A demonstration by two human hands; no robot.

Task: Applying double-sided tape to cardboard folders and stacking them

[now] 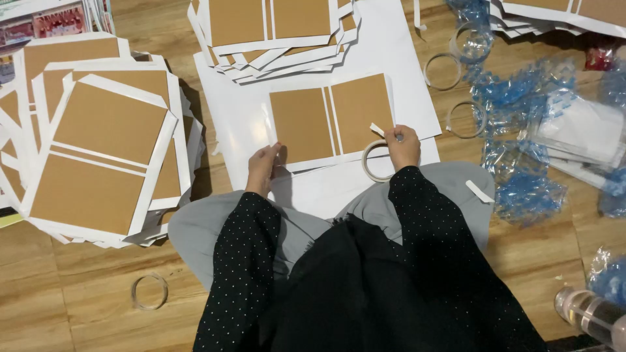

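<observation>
head view, wood floor (85, 319) (white sheets spread), left hand (263, 168) fingers flat on brown card (329, 118), right hand (402, 146) fingers pinching tape roll (373, 161)

The clear bottle (590, 314) is cut off at the corner; printed papers (45, 19) blurred.

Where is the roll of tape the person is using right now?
In the head view, the tape roll hangs under the right hand, right of centre, at the lower right corner of the brown cover board.
</observation>
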